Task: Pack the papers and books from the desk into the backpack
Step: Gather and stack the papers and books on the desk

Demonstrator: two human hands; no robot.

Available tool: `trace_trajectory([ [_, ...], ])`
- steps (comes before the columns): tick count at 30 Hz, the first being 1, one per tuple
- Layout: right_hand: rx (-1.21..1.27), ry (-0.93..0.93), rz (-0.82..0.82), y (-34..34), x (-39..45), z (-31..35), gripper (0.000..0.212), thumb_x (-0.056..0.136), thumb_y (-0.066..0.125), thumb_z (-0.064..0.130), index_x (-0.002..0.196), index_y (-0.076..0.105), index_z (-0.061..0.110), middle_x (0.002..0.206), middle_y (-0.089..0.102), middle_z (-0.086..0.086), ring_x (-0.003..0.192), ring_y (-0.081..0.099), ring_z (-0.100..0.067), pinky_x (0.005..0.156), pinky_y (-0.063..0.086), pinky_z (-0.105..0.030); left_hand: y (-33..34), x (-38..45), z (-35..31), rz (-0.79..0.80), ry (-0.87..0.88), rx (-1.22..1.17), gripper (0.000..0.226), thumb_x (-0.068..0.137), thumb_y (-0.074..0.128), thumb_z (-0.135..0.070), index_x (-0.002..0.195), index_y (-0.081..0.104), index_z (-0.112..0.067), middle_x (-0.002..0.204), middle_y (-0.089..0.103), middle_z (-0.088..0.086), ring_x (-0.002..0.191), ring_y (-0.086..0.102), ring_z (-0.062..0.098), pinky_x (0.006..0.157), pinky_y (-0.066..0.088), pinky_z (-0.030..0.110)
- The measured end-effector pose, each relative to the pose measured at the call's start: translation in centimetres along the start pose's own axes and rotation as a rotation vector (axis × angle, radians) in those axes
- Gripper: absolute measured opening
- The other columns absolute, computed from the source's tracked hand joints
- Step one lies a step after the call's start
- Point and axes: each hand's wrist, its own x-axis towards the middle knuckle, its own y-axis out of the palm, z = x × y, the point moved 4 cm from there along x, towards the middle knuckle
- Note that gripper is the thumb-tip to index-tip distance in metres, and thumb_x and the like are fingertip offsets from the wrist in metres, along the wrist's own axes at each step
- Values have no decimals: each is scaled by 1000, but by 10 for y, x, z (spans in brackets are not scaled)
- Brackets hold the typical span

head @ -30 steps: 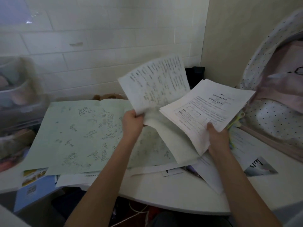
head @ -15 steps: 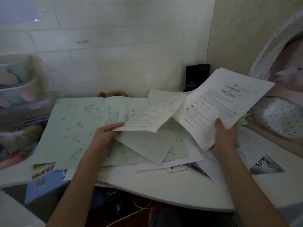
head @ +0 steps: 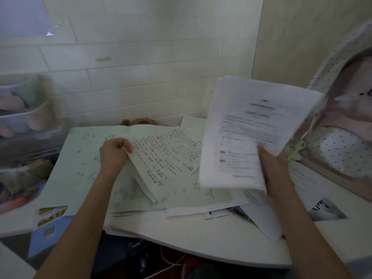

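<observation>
My right hand (head: 275, 172) grips a thick white stack of printed papers (head: 247, 133), held upright above the desk's right half. My left hand (head: 114, 152) pinches the left edge of a handwritten sheet (head: 167, 158) lying on the pile. A large pale green sheet (head: 80, 164) covers the desk's left part. More loose papers (head: 201, 210) lie underneath. The polka-dot backpack (head: 338, 150) stands open at the right, its pink lining showing.
The white desk (head: 211, 244) has a curved front edge. A blue booklet (head: 48, 228) hangs over its left corner and a photo card (head: 326, 210) lies at the right. Clear storage drawers (head: 22, 121) stand left; a brown plush toy (head: 141, 121) sits by the wall.
My right hand has lifted the white stack upright and turned it toward me. My left hand laid its handwritten sheet flat on the pile and now holds its left edge.
</observation>
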Motion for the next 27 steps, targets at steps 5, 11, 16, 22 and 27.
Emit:
trace_trajectory([
  [5,-537,-133,455,51,-13,17,20,88,64,22,108,63,23,103,67,4,90,65,-10,69,51,-19,13,11,-52,211,242,-28,39,71,39,20,49,48,-10,73,62,1,67,52,4,59,40,19],
  [11,-1167,-655,791,120,-4,49,30,85,67,21,114,66,16,145,38,2,135,32,-17,109,30,-35,17,18,-104,625,399,49,38,72,56,6,46,50,-22,56,53,-13,48,41,-5,48,35,18],
  [16,-1399,-730,856,146,-2,54,13,84,67,25,95,71,21,140,46,4,133,37,-16,108,27,-36,22,9,-130,821,431,31,58,71,42,26,38,54,-20,96,72,1,75,70,6,62,56,22],
  [22,-1075,-451,822,140,-9,47,19,87,62,15,74,51,24,75,60,4,73,54,-14,66,38,-30,21,6,-127,701,440,-55,33,77,57,14,58,66,-11,84,69,12,71,62,14,64,49,25],
  [27,-903,-297,626,124,-2,50,42,89,61,15,128,46,24,104,61,-4,93,59,-21,69,43,-27,10,1,-115,560,300,-164,21,95,51,-15,100,66,-28,88,69,-14,72,61,-1,64,48,14],
])
